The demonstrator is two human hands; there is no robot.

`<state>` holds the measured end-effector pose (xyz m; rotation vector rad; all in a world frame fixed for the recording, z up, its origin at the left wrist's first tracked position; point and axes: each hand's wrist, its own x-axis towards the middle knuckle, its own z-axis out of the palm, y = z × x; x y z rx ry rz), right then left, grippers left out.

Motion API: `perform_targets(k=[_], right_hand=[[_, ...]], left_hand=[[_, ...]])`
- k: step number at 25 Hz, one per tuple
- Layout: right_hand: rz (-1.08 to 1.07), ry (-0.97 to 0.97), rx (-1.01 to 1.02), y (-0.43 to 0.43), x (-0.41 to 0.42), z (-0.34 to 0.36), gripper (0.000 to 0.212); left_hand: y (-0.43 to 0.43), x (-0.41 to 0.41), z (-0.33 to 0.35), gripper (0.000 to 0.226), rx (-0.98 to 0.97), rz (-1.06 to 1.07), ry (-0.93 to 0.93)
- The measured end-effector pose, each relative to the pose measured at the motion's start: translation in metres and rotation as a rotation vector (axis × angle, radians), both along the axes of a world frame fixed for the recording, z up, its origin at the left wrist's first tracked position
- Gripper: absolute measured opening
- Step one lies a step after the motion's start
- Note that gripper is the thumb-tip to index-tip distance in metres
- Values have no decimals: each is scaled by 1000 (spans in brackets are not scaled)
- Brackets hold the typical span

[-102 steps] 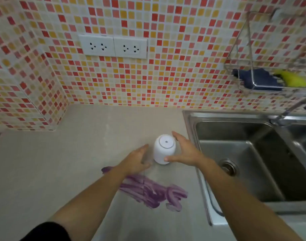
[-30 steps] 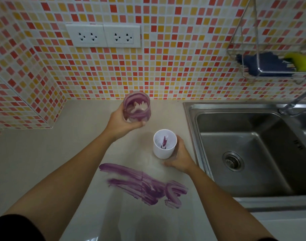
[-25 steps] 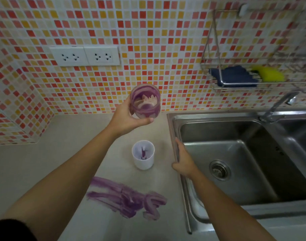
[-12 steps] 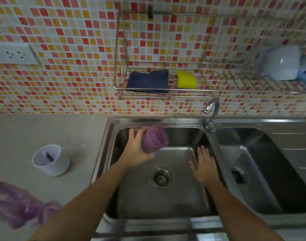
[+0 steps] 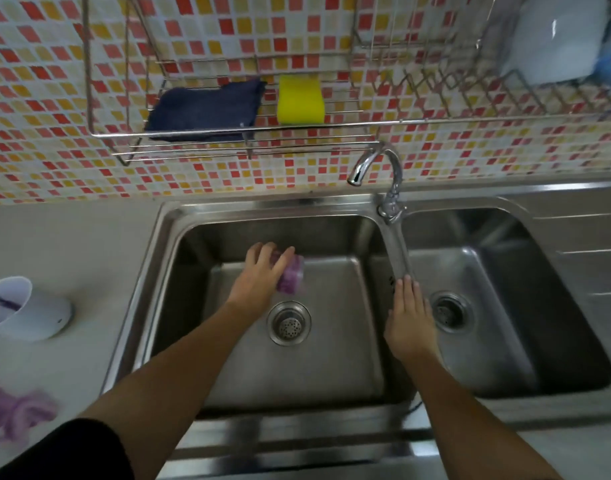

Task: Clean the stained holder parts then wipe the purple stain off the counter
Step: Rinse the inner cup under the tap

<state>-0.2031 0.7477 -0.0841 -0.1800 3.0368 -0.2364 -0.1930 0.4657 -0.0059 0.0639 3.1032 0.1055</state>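
My left hand [image 5: 260,277] grips the purple-stained clear inner cup [image 5: 291,278] low inside the left sink basin [image 5: 335,341], just above and left of the drain [image 5: 289,323]. My right hand [image 5: 409,317] lies flat with fingers together on the divider between the two basins, holding nothing. The white outer holder [image 5: 23,311] stands on the counter at far left, with a purple streak inside it. The purple stain [image 5: 13,408] smears the counter at the lower left edge.
A chrome tap [image 5: 380,174] rises behind the divider. The wall rack [image 5: 228,133] holds a dark blue cloth [image 5: 207,109] and a yellow sponge [image 5: 300,100]. A dish rack with a pale blue dish [image 5: 553,39] hangs at top right. The right basin [image 5: 505,323] has its own drain.
My left hand carried the stained cup from above the counter over into the left basin and lowered it. My right hand left the white holder and came to rest on the sink divider.
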Motion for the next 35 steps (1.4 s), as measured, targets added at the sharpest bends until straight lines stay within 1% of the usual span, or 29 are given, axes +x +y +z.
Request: perform_targets(k=[2,5,7,8,9,10,11,12,14,16,17,19,21,23,26,28,31,33,35], right_hand=[[6,14,-8,1,0,-1,63],[9,32,-9,1,0,-2,65],[-7,45,-27,1,0,-3,65],[-9,49,-32,2,0,-5,64],[-7,51,-32,2,0,-5,63],[3,54,-27,2,0,-5,62],[7,61,-39,1,0,-3,61],[-4,60,-68,0,1,-2,62],[-82,9,-221,-1,-6,7,63],[-169,-18,-422,3,-31,20,65],[-183,-22,-481,4,-49,30,71],[-157,-36,-508,2,-87,54,84],[-81,-67,-479,-6,-113,71,94],[45,-77,-398,-14,-124,76,98],[300,-117,-120,-23,-124,67,96],[346,-145,19,-32,-124,60,92],[352,-152,60,-35,-127,62,87],[364,-148,26,-25,-122,58,84],[308,-124,-35,-9,-107,46,78]], left_hand=[[5,-12,-1,83,-121,-83,0],[8,-27,-1,92,-363,-308,62],[13,-31,0,88,-498,-387,118],[15,-32,2,84,-522,-417,157],[16,-33,3,83,-502,-429,187],[16,-34,3,84,-428,-400,204],[16,-35,2,85,-279,-321,198],[15,-34,-2,85,-73,-196,161],[14,-34,-14,83,342,99,103],[16,-35,-22,85,710,326,66],[18,-36,-22,86,891,398,34],[22,-37,-19,86,1203,451,-25],[26,-39,-12,85,1401,441,-54],[31,-44,-5,85,1479,398,-59],[37,-47,3,88,1567,339,-111],[41,-49,1,89,1545,319,-114],[51,-56,0,88,1509,314,-103],[58,-60,-1,87,1527,296,-101],[64,-62,-2,88,1544,286,-105]])
